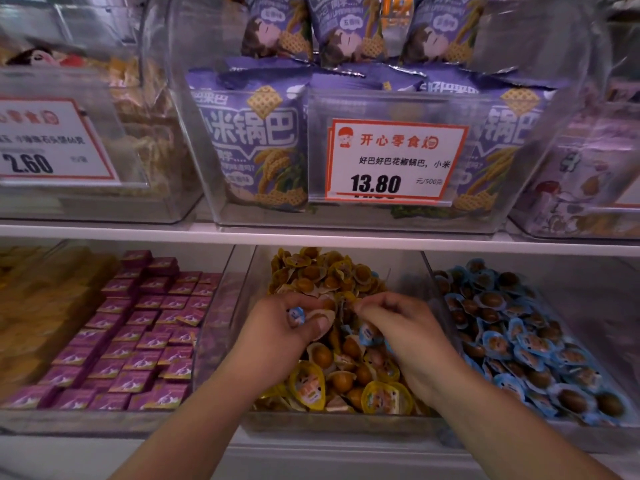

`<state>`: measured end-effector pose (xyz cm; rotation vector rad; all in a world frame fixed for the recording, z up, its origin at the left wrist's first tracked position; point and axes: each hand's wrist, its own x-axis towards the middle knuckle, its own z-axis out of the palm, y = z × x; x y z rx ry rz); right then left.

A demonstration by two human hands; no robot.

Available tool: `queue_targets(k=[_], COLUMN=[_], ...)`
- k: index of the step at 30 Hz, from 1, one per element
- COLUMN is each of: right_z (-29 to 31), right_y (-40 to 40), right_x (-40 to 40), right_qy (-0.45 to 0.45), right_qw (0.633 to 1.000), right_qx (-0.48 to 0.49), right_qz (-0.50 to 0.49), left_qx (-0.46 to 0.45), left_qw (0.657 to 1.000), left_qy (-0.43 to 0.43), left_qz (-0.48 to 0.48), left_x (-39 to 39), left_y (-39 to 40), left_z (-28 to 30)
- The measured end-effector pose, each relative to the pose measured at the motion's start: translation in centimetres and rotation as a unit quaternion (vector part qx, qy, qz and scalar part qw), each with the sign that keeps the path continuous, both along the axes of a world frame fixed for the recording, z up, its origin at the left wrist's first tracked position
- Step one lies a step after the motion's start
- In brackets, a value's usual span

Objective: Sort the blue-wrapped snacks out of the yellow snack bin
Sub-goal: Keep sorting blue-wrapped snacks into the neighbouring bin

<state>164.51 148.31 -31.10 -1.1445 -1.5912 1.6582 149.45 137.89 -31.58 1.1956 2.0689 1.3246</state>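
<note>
- On the lower shelf, in the clear middle yellow snack bin (pixel 408 271), both hands were pictured among the heaped yellow-wrapped snacks (pixel 308 384).
- A blue-wrapped snack (pixel 297 314) was seen pinched between the curled thumb and fingers of the left hand (pixel 284 327), at the 1 o'clock edge of that hand.
- A second blue-wrapped piece (pixel 367 332) was seen under the curled fingers of the right hand (pixel 398 327), at its 8 o'clock side; whether it was truly gripped or only touched could not be told.
- The matching blue snack bin (pixel 588 341) was shown at 3 o'clock of the hands, just beside the yellow one.
- The step would be judged best done by lifting each blue piece clear of the pile, so that no yellow wrapper is dragged along, before it is carried over the shared wall.
- Purple boxes (pixel 138 341) were stacked at 9 o'clock; a price card (pixel 394 161) was hung at 12 o'clock.
</note>
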Motion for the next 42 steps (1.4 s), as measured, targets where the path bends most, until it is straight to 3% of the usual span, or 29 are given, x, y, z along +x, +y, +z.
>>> queue_targets(k=[3, 5, 8, 13, 16, 18, 24, 27, 31, 34, 36, 39, 42], right_z=[0.6, 1.2, 2.2, 4.3, 4.8, 4.6, 4.2, 4.3, 4.3, 4.1, 4.4, 4.8, 5.0], right_y=[-0.2, -0.5, -0.7, -0.2, -0.3, -0.4, -0.1, 0.2, 0.1, -0.1, -0.4, -0.7, -1.0], right_x=[0.1, 0.4, 1.0, 3.1, 4.2, 4.7, 5.6, 5.3, 4.9, 4.4, 4.3, 4.4, 4.6], right_qy=[0.05, 0.069, 0.075, 0.125, 0.096, 0.054, 0.039, 0.045, 0.06, 0.127, 0.192, 0.249, 0.209], right_qw=[0.995, 0.988, 0.989, 0.989, 0.993, 0.995, 0.992, 0.992, 0.994, 0.984, 0.954, 0.911, 0.937], right_qx=[-0.09, -0.136, -0.12, -0.081, -0.057, -0.045, -0.025, -0.02, -0.036, -0.123, -0.219, -0.29, -0.246], right_qz=[0.01, 0.031, 0.034, 0.006, 0.035, 0.069, 0.116, 0.114, 0.082, 0.028, 0.064, 0.156, 0.136], left_qx=[0.071, 0.1, 0.09, 0.039, -0.113, -0.2, -0.152, -0.124, -0.008, 0.122, 0.158, 0.143, 0.132], left_qw=[0.995, 0.993, 0.995, 0.973, 0.913, 0.88, 0.919, 0.955, 0.99, 0.991, 0.987, 0.986, 0.983], left_qy=[-0.068, -0.061, -0.03, 0.225, 0.392, 0.429, 0.363, 0.263, 0.139, 0.048, 0.005, 0.024, 0.048], left_qz=[0.017, 0.004, -0.007, 0.018, 0.025, 0.038, -0.014, -0.054, 0.03, 0.039, -0.003, -0.08, -0.118], left_x=[0.3, 0.5, 0.8, 1.5, 2.7, 2.8, 2.3, 1.7, 1.7, 3.2, 5.0, 7.3, 8.1], left_y=[0.0, 0.0, 0.3, 2.1, 4.4, 5.5, 5.8, 4.9, 4.3, 3.7, 3.2, 2.8, 2.6], left_z=[0.6, 0.9, 0.7, -0.2, -0.7, -1.3, -1.4, -0.9, 0.9, 2.7, 3.4, 2.8, 2.1])
